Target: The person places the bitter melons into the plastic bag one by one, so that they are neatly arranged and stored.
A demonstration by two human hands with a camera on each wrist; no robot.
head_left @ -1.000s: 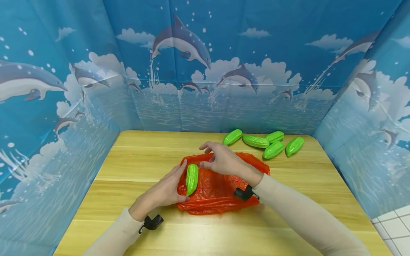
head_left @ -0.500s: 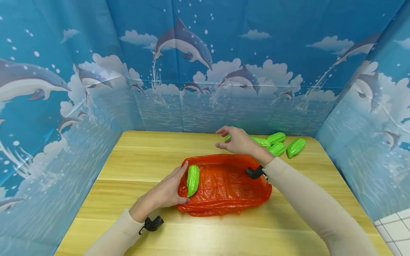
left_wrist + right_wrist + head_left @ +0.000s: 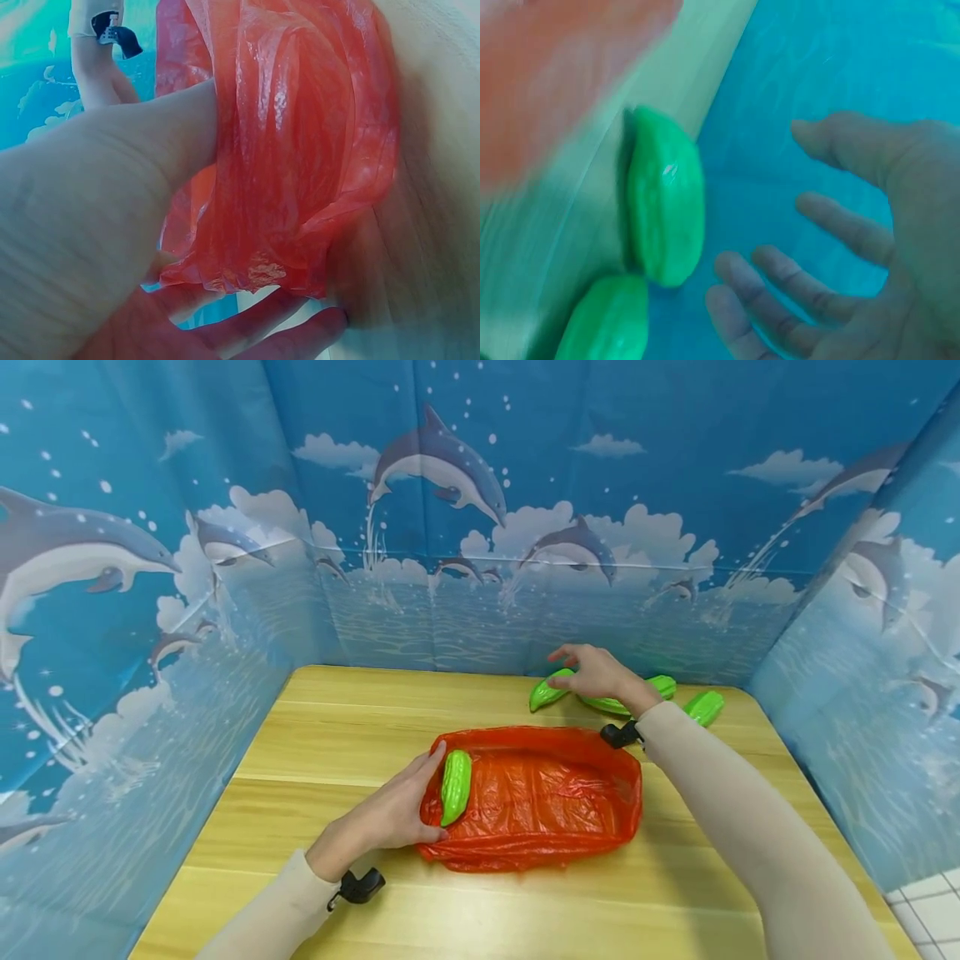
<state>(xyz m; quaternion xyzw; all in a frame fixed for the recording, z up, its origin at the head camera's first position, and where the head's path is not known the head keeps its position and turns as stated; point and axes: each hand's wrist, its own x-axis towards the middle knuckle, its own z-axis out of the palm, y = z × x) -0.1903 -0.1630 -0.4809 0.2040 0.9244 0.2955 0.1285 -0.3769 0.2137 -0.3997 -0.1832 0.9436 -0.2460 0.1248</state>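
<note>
Bag point(image 3: 525, 852): red, glossy, crinkled

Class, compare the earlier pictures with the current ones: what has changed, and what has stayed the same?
The right hand has moved from above the red bag, forward and to the right, to the green gourds at the far side of the table. Nothing was visibly taken hold of or let go. Unchanged: the left hand at the bag's left end and the gourd inside the bag.
</note>
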